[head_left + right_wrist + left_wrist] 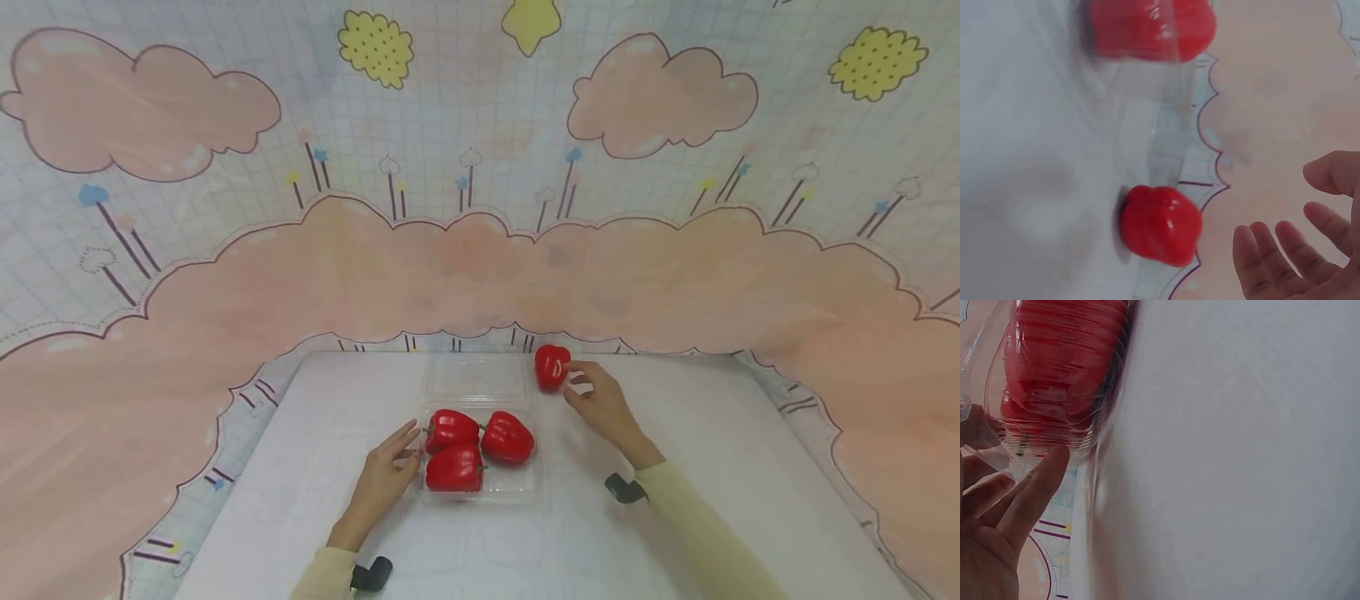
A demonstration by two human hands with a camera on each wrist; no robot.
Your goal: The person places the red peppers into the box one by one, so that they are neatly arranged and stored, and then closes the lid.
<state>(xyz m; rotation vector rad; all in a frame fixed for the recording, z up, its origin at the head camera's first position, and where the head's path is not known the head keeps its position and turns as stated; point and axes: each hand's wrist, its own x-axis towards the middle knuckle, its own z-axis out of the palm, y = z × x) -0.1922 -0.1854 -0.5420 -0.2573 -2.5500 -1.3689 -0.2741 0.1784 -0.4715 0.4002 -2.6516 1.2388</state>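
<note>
Three red bell peppers (453,467) lie in the base of a clear plastic clamshell box (517,483), whose lid (476,377) is folded back on the far side. My left hand (381,477) rests against the box's left side, and in the left wrist view its extended fingers (1032,497) touch the ribbed plastic wall. A fourth red bell pepper (552,368) sits on the table right of the lid. Beside it is my right hand (603,408), fingers loosely spread; the right wrist view shows a gap between those fingertips (1244,240) and the pepper (1161,226).
The white table (300,467) ends at a back edge just behind the lid and the lone pepper. A patterned cloth (480,275) with clouds hangs behind and around the table.
</note>
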